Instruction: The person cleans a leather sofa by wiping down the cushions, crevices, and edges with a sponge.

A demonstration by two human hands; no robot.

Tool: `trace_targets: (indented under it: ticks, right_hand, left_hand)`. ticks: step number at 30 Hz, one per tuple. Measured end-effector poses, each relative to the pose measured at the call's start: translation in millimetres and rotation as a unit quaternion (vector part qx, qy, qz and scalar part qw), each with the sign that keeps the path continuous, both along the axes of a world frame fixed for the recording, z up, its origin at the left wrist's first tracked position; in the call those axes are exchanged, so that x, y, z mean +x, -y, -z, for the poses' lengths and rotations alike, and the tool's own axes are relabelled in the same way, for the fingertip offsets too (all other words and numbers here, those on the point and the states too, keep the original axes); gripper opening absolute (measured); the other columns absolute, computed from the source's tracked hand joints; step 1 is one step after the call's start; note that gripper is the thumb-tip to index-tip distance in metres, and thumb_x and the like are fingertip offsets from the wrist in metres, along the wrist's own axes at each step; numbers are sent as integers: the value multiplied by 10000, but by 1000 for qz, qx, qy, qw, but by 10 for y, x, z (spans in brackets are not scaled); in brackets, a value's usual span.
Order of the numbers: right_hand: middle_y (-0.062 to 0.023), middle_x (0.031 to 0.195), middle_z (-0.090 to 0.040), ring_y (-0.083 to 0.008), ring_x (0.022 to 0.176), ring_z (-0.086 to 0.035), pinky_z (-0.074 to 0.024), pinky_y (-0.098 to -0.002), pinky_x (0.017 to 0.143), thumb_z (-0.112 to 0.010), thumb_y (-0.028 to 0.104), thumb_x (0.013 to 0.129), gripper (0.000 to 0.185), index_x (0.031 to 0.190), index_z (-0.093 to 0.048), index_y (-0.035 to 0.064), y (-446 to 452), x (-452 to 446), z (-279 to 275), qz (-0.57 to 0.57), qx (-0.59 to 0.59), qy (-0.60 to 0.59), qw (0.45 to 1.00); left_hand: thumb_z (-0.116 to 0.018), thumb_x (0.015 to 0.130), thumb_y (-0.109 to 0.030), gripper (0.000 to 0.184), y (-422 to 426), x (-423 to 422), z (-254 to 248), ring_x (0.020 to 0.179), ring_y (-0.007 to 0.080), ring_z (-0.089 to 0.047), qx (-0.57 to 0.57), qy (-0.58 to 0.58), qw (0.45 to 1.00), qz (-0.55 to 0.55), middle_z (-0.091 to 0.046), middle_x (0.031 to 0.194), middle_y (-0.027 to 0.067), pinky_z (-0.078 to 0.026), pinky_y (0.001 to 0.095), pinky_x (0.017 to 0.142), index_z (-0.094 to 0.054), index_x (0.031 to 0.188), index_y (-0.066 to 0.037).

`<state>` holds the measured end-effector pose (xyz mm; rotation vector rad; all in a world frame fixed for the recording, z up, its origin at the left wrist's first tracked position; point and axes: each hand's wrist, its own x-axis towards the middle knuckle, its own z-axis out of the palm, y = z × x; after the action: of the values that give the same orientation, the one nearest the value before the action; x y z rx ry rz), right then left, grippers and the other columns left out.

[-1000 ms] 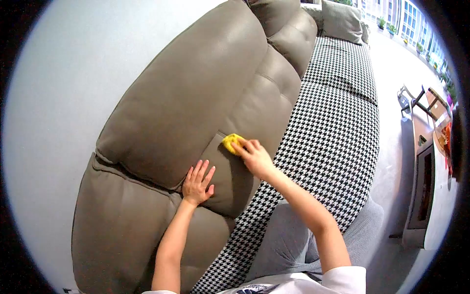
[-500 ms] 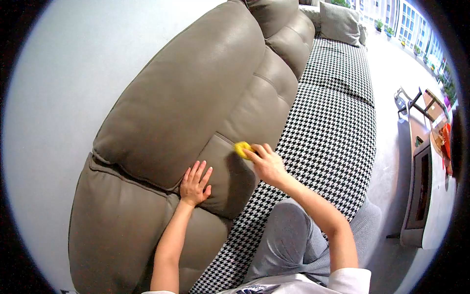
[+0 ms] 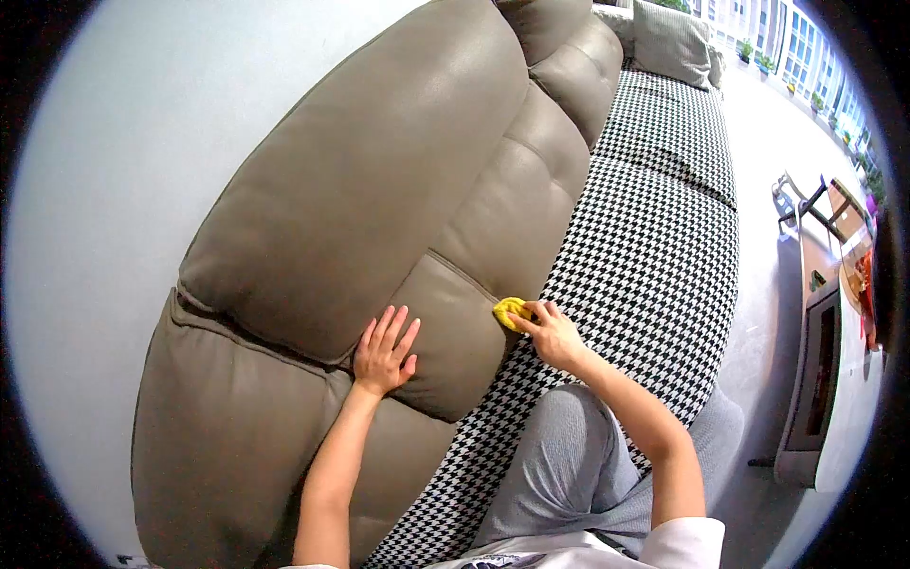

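Observation:
A crumpled yellow cloth (image 3: 510, 314) is pinched in the fingers of my right hand (image 3: 553, 336). It touches the lower outer edge of the sofa's brown leather backrest (image 3: 455, 327), close to a seam. My left hand (image 3: 382, 354) lies flat with fingers spread on the same leather, beside the gap between two back cushions. Below the backrest runs the seat, covered in black-and-white houndstooth fabric (image 3: 654, 247).
A grey pillow (image 3: 671, 43) stands at the sofa's far end. To the right are a low cabinet (image 3: 815, 379) and a dark-legged stool (image 3: 823, 209) on the pale floor. Potted plants (image 3: 764, 64) line the windows. A pale wall (image 3: 114, 190) borders the backrest.
My right hand has moved right and slightly down with the cloth, from above the leather to the backrest's edge. My left hand stays on the same spot; the view has shifted a little.

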<state>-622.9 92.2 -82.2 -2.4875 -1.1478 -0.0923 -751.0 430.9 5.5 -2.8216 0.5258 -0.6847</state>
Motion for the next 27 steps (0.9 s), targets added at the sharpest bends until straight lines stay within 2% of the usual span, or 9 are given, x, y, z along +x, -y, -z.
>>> trace_targets:
  ticks: [2, 7, 10, 11, 14, 18, 20, 24, 27]
  right_hand:
    - [-115, 1230, -543, -315, 1102, -532, -568, -432, 809, -650, 57, 774, 581, 1328, -617, 227, -67, -28, -306, 48, 27, -42, 998]
    - [-113, 1358, -502, -358, 1161, -504, -505, -455, 960, -594, -24, 785, 700, 1429, -521, 243, -799, 171, -1030, 37, 265, 61, 962]
    - [-103, 1370, -492, -345, 1217, -468, -485, -474, 859, -618, 6, 735, 728, 1403, -554, 287, -1300, 44, -846, 101, 201, 82, 971]
    - [-95, 1354, -508, -330, 1195, -477, -451, -445, 889, -605, 15, 734, 673, 1348, -617, 288, -1355, -144, -822, 121, 201, 80, 969]
    - [-41, 1352, -503, -280, 1231, -458, -404, -531, 914, -634, 130, 736, 655, 1365, -593, 307, -1365, -840, -587, 78, 153, 129, 977]
    - [-23, 1331, -501, -246, 1216, -475, -413, -551, 933, -624, 208, 799, 539, 1324, -634, 329, -1175, -1283, -416, -66, 96, 129, 985]
    - [-37, 1292, -536, -266, 1180, -495, -438, -509, 908, -628, 152, 795, 562, 1331, -621, 322, -1108, -1012, -547, -95, 111, 76, 986]
    - [-64, 1305, -544, -296, 1161, -504, -445, -476, 842, -635, 27, 751, 649, 1351, -601, 274, -1225, -307, -855, 135, 257, 113, 950]
    - [-66, 1308, -533, -301, 1158, -498, -437, -477, 849, -627, 41, 782, 604, 1344, -591, 260, -1432, -132, -771, 171, 187, 88, 963]
  left_hand:
    - [-327, 1018, -435, 532, 5, 11, 9, 1429, 298, -401, -6, 3, 1000, 2, -429, 1550, 81, -324, 479, 1142, -502, 1460, -196]
    - [-372, 1006, -377, 540, -2, 9, 4, 1426, 292, -408, -51, -6, 999, 6, -437, 1542, 100, -308, 465, 1157, -491, 1458, -108]
    - [-417, 980, -276, 543, 24, 7, -133, 1426, 274, -408, -86, -1, 996, 19, -437, 1537, 121, -319, 427, 1159, -458, 1469, -43]
    - [-419, 982, -259, 535, 29, -12, -187, 1422, 282, -413, -120, -27, 992, 24, -441, 1531, 128, -318, 432, 1160, -459, 1467, -37]
    - [-441, 981, -193, 501, 52, -112, -400, 1409, 297, -426, -175, -63, 982, 32, -453, 1517, 143, -317, 443, 1166, -467, 1449, -13]
    - [-471, 974, -100, 460, 20, -243, -569, 1407, 283, -429, -94, -139, 986, 3, -467, 1505, 137, -351, 438, 1155, -484, 1426, -17]
    - [-494, 964, -72, 478, -113, -379, -585, 1404, 277, -432, -13, -138, 990, -19, -469, 1503, 128, -367, 422, 1147, -470, 1440, -30]
    - [-514, 923, -6, 537, -145, -521, -504, 1396, 269, -446, -88, -95, 992, -10, -466, 1508, 112, -378, 411, 1137, -457, 1456, -43]
    - [-492, 927, 4, 537, -162, -505, -444, 1398, 264, -445, -97, -81, 992, -8, -469, 1507, 109, -378, 411, 1133, -455, 1461, -46]
